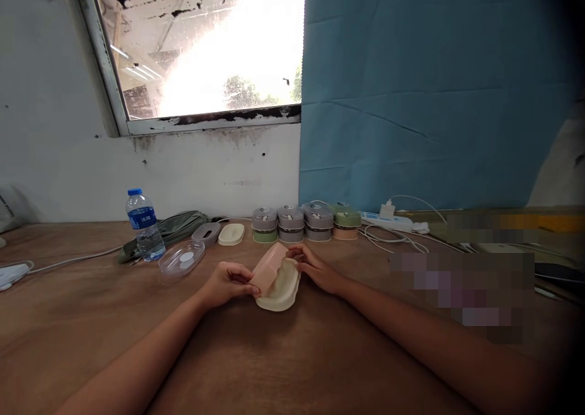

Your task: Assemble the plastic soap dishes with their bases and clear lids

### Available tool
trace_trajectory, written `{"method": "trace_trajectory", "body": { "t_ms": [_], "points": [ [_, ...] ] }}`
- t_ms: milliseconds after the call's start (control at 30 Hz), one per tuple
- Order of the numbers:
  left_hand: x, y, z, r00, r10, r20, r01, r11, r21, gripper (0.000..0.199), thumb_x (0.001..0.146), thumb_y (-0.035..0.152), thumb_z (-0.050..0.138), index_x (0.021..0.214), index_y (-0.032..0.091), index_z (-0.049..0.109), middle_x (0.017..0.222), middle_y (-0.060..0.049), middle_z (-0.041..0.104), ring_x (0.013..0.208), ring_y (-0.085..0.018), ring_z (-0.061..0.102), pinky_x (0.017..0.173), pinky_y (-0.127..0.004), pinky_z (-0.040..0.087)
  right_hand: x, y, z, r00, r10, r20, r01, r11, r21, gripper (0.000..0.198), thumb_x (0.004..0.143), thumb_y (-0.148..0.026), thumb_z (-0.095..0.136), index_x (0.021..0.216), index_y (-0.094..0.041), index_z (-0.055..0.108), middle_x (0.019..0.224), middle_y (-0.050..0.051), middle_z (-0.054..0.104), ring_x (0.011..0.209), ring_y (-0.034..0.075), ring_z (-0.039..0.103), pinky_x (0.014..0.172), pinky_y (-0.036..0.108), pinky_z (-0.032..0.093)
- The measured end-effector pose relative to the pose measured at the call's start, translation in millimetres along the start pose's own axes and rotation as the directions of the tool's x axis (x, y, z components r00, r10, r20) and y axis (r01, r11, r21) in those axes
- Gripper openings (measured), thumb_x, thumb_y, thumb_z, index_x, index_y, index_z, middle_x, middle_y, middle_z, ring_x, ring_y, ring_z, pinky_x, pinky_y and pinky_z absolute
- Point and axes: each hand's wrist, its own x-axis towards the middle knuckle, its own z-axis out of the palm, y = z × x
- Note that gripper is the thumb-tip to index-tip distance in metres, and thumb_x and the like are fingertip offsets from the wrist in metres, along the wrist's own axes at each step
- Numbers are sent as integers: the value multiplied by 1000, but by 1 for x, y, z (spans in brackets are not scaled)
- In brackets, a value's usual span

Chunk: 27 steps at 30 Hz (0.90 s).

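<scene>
A pink plastic box [269, 266] is held tilted on its side over the table. My left hand [231, 283] is closed on its near left end, thumb in front and fingers behind. Below and to the right of the box is a cream oval tray or lid [284, 293], its inside partly covered by the box. My right hand [316, 270] is bent round the far right side, its fingers at the box's far end and its thumb by the cream piece's rim. Whether it grips both pieces I cannot tell.
Several lidded boxes, one a green-topped box [346, 219], line the wall. Left of them lie a cream lid [231, 234], a grey frame [206, 234], a clear lid [183, 259] and a water bottle [145, 226]. A power strip [387, 221] with cables lies right.
</scene>
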Motion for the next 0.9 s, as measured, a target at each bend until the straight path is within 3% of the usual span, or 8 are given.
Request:
{"method": "trace_trajectory", "body": {
  "t_ms": [200, 500, 633, 800, 900],
  "points": [
    [-2, 5, 0, 994, 105, 17, -106, 983, 148, 31, 62, 38, 71, 81, 13, 70, 78, -7, 67, 72, -17, 62, 67, -27, 49, -1, -3, 1, 999, 42, 2, -42, 998, -36, 33, 73, -18, 52, 104, -21, 42, 103, 4, 50, 86, 17, 50, 80, 34, 42],
    [-5, 12, -4, 966, 259, -21, -224, 869, 441, 28, 72, 35, 64, 92, 16, 67, 79, -3, 65, 72, -14, 59, 66, -23, 46, -1, -5, 1, 999, 52, 15, -50, 996, -80, 34, 75, -21, 51, 108, -19, 42, 104, 6, 51, 90, 18, 50, 83, 36, 42],
    [-5, 8, -12, 935, 354, -33, -275, 779, 564, 28, 76, 34, 60, 99, 18, 64, 91, -4, 65, 82, -16, 60, 74, -26, 48, -2, -7, 1, 999, 41, 29, -38, 994, -106, 33, 76, -20, 50, 108, -18, 44, 106, 7, 51, 94, 19, 49, 87, 38, 40],
    [-3, 0, -24, 883, 457, 105, -391, 592, 705, 24, 80, 30, 55, 102, 23, 63, 95, -4, 66, 98, -18, 56, 86, -31, 46, -3, -10, 1, 999, 27, 45, -21, 991, -135, 29, 77, -20, 48, 105, -16, 46, 102, 7, 52, 92, 19, 50, 84, 38, 41],
    [-2, -2, -28, 881, 464, 93, -374, 564, 736, 24, 82, 29, 53, 103, 23, 63, 94, -4, 66, 98, -18, 56, 85, -31, 47, -3, -12, 0, 998, 11, 54, -3, 989, -148, 27, 77, -20, 48, 104, -17, 46, 101, 6, 52, 91, 19, 50, 83, 37, 41]
  ]
}}
